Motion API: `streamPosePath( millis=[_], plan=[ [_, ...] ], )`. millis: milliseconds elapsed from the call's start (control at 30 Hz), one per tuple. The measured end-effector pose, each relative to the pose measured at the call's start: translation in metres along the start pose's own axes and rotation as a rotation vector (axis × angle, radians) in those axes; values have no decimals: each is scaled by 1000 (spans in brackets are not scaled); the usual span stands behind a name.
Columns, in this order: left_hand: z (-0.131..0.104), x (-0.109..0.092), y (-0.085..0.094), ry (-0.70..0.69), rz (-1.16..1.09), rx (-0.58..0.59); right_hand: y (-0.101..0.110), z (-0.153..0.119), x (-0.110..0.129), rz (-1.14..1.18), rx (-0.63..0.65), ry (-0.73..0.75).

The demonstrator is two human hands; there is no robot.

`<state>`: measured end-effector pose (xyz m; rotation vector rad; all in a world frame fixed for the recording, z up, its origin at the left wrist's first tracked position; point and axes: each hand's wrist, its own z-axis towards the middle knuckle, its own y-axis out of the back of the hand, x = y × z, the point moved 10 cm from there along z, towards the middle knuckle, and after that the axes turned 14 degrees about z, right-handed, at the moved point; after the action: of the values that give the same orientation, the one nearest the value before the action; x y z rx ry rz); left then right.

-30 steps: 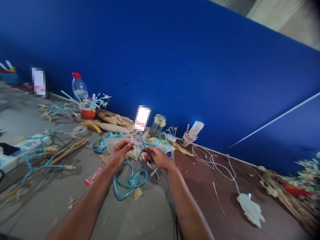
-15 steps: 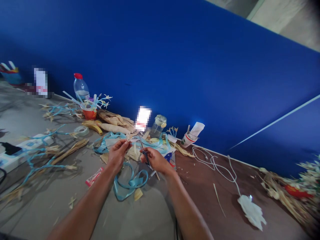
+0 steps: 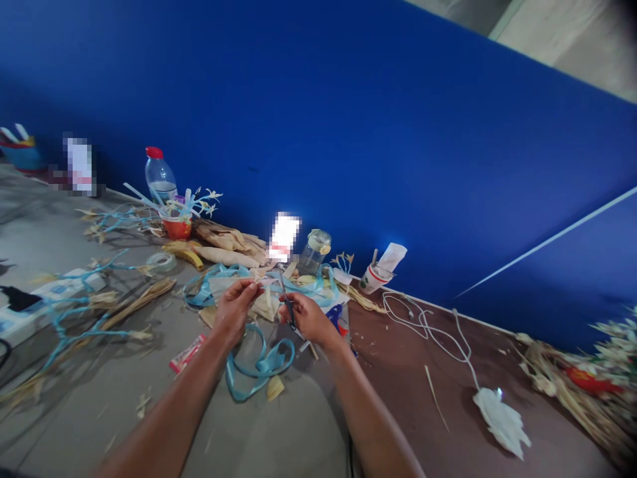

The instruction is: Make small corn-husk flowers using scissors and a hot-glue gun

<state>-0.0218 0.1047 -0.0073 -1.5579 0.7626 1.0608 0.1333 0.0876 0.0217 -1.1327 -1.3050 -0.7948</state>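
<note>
My left hand is closed in a pinch on a small pale piece, which looks like a strip of dried husk; most of it is hidden by the fingers. My right hand holds a pair of dark-handled scissors, blades pointing up and away from me, close to the left fingertips. I cannot tell whether the blades touch the piece. Below the hands, a loop of blue ribbon lies on the table, and more blue ribbon is tangled behind the left hand.
Dried husks lie along the blue wall, near a glass jar and a lit phone-like screen. Blue-stemmed husk flowers spread at left beside a power strip. A white cable and paper cup are at right.
Both hands stay nearly in the same place. The scissors seem to have shifted very slightly; the whole view has moved a little.
</note>
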Motion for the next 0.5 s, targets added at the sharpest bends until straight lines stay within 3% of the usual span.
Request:
streamPosePath(
  millis=[133,300,500],
  plan=[
    [1,4,-1,1,39,14,17,2,10,84,-165,135],
    [-8,4,-19,-15,178,162,37,-5,32,108,-335,345],
    [-16,8,-30,1,247,270,40,-5,30,132,-376,306]
  ],
)
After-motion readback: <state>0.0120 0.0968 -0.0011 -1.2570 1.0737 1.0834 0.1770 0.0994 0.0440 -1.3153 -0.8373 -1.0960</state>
